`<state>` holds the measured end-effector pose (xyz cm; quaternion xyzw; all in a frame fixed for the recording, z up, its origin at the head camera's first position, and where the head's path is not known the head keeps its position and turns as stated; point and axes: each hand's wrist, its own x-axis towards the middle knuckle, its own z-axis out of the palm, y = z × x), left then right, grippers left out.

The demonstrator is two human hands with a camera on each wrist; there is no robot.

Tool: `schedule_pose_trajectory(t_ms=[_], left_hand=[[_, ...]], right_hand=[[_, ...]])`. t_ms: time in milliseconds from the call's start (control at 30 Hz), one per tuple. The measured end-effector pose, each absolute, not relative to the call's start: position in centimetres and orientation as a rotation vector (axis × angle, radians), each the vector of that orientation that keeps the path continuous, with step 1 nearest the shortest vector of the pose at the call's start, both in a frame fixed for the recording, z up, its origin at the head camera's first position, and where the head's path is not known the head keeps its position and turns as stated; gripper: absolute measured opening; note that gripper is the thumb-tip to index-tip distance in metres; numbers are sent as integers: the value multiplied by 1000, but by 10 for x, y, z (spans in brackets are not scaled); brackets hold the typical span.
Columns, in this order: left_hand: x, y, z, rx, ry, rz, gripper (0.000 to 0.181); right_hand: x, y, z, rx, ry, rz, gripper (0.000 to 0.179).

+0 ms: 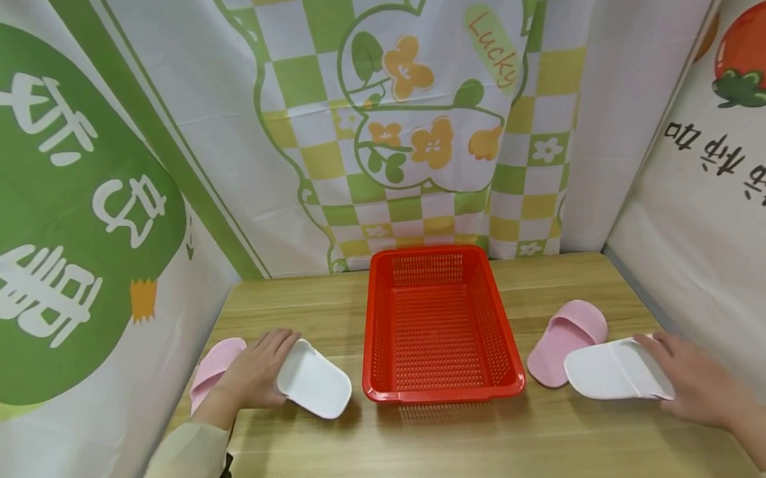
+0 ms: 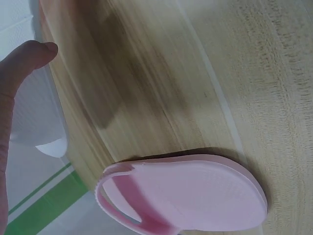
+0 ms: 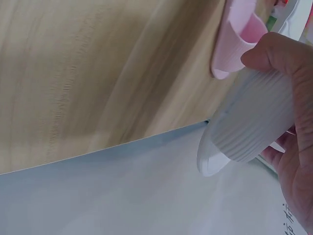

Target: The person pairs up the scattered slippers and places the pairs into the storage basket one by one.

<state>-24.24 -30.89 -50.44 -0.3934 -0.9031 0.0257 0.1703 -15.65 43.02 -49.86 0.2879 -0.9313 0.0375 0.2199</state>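
On the left, my left hand (image 1: 259, 370) grips a white slipper (image 1: 316, 382) by its strap end, the sole's other end angled towards the basket. The left wrist view shows the thumb (image 2: 36, 55) pressed against this white slipper (image 2: 39, 105), which is held above the tabletop. My right hand (image 1: 704, 379) holds the other white slipper (image 1: 599, 371) round its ribbed strap (image 3: 257, 115). A pink slipper (image 1: 216, 364) lies left of my left hand, partly hidden by it. Another pink slipper (image 1: 554, 349) rests behind the right white one, which overlaps it in the head view.
A red perforated basket (image 1: 444, 394) stands in the middle of the wooden table (image 1: 428, 452), between the two hands. Printed cloth hangs behind the table (image 1: 322, 128) and along both sides. The table's right edge runs close by my right hand.
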Motion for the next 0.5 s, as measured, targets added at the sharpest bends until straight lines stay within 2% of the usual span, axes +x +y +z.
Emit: schedule_pose_trajectory(t_ms=[500], left_hand=[[-237, -303, -488, -1066, -2515, 10, 112]], right_hand=[[-157, 424, -478, 735, -2562, 127, 100]])
